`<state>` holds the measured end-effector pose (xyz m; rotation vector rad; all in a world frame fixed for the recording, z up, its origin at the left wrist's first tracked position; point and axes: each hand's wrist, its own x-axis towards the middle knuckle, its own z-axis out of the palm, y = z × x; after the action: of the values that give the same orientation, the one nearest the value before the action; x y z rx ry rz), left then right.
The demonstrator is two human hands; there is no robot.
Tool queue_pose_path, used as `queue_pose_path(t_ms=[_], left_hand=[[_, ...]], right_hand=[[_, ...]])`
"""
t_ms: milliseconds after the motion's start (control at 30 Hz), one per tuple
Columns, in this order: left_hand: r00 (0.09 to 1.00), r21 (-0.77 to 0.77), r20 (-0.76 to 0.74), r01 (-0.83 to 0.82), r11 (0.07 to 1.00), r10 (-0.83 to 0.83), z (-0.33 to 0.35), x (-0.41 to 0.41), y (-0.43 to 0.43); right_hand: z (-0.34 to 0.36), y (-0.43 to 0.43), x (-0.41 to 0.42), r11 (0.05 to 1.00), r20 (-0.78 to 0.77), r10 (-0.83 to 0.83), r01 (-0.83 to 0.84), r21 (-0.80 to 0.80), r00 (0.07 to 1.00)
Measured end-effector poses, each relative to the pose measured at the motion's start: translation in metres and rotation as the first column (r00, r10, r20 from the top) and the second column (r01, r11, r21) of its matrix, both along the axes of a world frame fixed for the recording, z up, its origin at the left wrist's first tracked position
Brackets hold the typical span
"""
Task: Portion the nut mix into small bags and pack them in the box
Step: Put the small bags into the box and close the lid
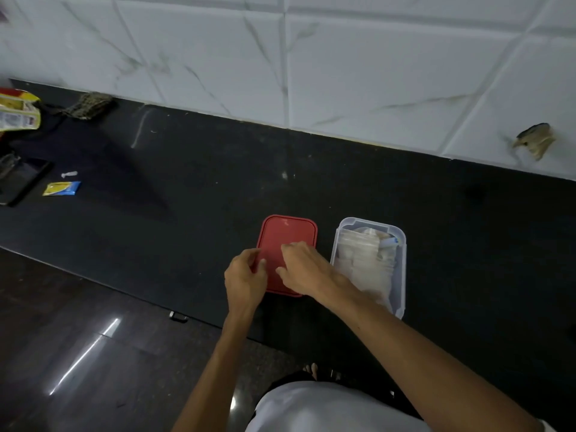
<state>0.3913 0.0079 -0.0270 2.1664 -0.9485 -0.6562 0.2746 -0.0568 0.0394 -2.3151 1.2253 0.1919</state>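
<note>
A clear plastic box [401, 244] stands on the black counter, filled with several small clear bags [364, 260] of nut mix. To its left lies a red lid [285, 235], flat on the counter. My left hand [244, 279] holds the lid's left edge, thumb on top and fingers curled at the rim. My right hand [304, 269] rests on the lid's near right part with fingers curled over it; whether it grips the edge is hidden.
The black counter [187, 188] meets a white tiled wall at the back. Far left lie a yellow snack packet [18, 110], a dark cloth [87, 106], a black tray [21, 182] and a small blue-yellow sachet [62, 188]. Dark glossy floor lies below the counter edge.
</note>
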Motion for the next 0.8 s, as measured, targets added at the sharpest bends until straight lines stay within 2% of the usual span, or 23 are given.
queue_pose_path(t_ms=[133, 400, 600, 700, 800], left_hand=[[0.992, 0.028, -0.108, -0.067, 0.997, 0.069, 0.001, 0.003, -0.003], [0.906, 0.070, -0.369, -0.195, 0.978, 0.207, 0.000, 0.021, -0.011], [0.812, 0.074, -0.547, -0.195, 0.978, 0.203, 0.013, 0.020, -0.015], [0.726, -0.015, -0.668, -0.234, 0.972, 0.165, 0.031, 0.009, -0.016], [0.720, -0.126, -0.693, -0.178, 0.976, 0.042, 0.053, -0.012, -0.018]], right_hand=[[-0.006, 0.001, 0.010, 0.997, -0.105, 0.050, -0.044, 0.061, 0.993], [-0.011, 0.000, 0.012, 0.997, -0.074, 0.051, -0.047, 0.056, 0.996], [-0.008, -0.004, 0.003, 0.994, 0.036, -0.079, 0.076, 0.081, 0.996], [0.003, -0.006, -0.005, 0.974, 0.120, -0.199, 0.182, 0.136, 0.973], [0.017, -0.007, -0.014, 0.917, 0.227, -0.364, 0.304, 0.259, 0.904]])
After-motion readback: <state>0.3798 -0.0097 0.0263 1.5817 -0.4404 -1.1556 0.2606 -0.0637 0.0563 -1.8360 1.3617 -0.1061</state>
